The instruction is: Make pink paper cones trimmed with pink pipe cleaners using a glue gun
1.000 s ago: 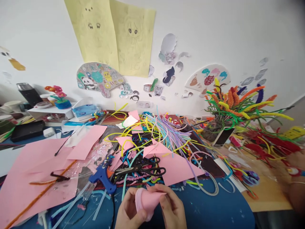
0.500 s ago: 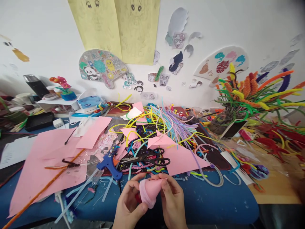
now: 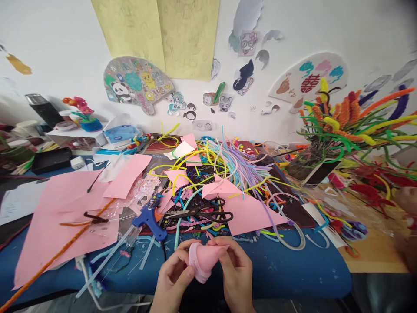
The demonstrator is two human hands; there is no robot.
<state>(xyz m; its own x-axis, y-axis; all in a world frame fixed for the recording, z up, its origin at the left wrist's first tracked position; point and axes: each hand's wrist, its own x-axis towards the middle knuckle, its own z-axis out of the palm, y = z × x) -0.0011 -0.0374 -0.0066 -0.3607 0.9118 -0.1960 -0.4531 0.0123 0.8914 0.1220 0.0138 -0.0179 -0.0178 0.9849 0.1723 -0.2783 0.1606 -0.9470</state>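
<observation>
Between my two hands, at the front edge of the table, is a pink paper cone (image 3: pixel 208 257) lying on its side, its tip pointing right. A fuzzy pink pipe cleaner band (image 3: pixel 196 263) circles its wide end. My left hand (image 3: pixel 176 271) grips that banded rim with thumb and fingers. At the tip, the thumb and fingers of my right hand (image 3: pixel 236 269) pinch the paper. Just beyond my hands lie black-handled scissors (image 3: pixel 208 214) and a blue glue gun (image 3: pixel 151 222).
A large pink sheet (image 3: pixel 78 213) spreads on the left under an orange pipe cleaner stem (image 3: pixel 61 256). Pastel pipe cleaners (image 3: pixel 244 163) and a pink paper offcut (image 3: pixel 254 214) lie behind the scissors. A vase of fuzzy flowers (image 3: pixel 302 167) stands right.
The cone has shifted very slightly left and turned a little in my fingers. Both hands keep their hold. The camera view has tilted slightly downward.
</observation>
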